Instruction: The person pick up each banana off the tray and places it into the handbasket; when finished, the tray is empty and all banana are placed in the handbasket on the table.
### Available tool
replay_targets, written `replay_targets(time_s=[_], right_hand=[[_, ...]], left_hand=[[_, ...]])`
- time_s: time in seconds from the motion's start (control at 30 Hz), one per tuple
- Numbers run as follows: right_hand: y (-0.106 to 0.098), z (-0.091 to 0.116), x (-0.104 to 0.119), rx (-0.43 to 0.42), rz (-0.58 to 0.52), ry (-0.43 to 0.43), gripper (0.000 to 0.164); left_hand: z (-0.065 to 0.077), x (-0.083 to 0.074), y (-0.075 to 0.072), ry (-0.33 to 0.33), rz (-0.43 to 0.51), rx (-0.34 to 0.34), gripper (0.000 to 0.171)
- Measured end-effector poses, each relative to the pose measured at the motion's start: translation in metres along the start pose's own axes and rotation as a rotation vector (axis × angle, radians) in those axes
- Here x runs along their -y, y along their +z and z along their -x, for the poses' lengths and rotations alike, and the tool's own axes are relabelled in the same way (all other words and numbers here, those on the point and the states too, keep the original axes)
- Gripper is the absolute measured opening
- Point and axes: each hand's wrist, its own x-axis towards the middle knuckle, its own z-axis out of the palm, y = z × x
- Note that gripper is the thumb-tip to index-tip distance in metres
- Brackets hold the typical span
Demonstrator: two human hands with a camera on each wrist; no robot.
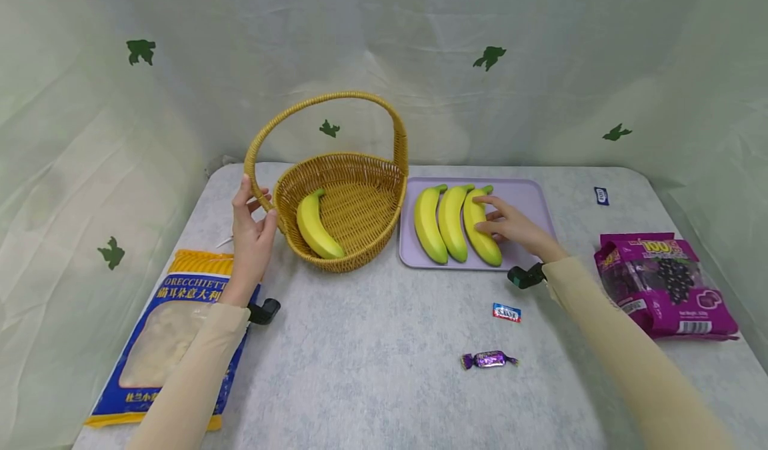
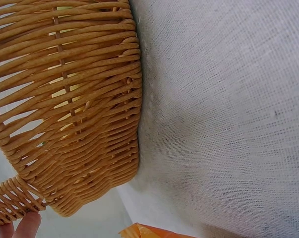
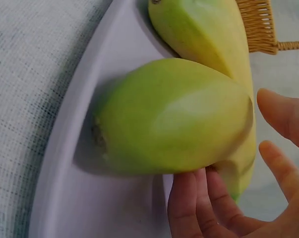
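My left hand (image 1: 252, 240) holds the lower left end of the handle of a wicker basket (image 1: 360, 257), which stands on the table. In the left wrist view, fingertips (image 2: 28, 225) lie against the woven handle (image 2: 10, 201). One yellow banana (image 1: 315, 227) lies inside the basket, at its left. Beside the basket, three bananas lie side by side on a lilac tray (image 1: 528, 200). My right hand (image 1: 513, 227) is at the rightmost banana (image 1: 482, 233). The right wrist view shows several fingers touching that banana's side (image 3: 174, 119), with two other digits spread apart over it.
A blue and yellow pasta bag (image 1: 162, 343) lies under the left forearm. At the right is a purple grape-candy bag (image 1: 666, 287). Small wrapped sweets lie about: a red and blue one (image 1: 507, 313), a purple twist (image 1: 489, 360) and a dark blue one (image 1: 601, 196).
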Motion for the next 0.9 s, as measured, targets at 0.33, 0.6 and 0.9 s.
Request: replay_targets(time_s=[0.33, 0.6, 0.9], right_hand=[[0.001, -0.002, -0.002, -0.017, 0.024, -0.004, 0.064], [-0.003, 0.006, 0.005, -0.051, -0.046, -0.025, 0.062], [0.004, 0.011, 0.021, -0.028, -0.122, -0.082, 0.063]], left_hand=[[-0.001, -0.003, 0.001, -0.017, 0.004, 0.004, 0.061], [0.0, -0.003, 0.001, -0.028, -0.001, -0.002, 0.063], [0.0, -0.004, 0.001, -0.038, -0.005, 0.003, 0.063]])
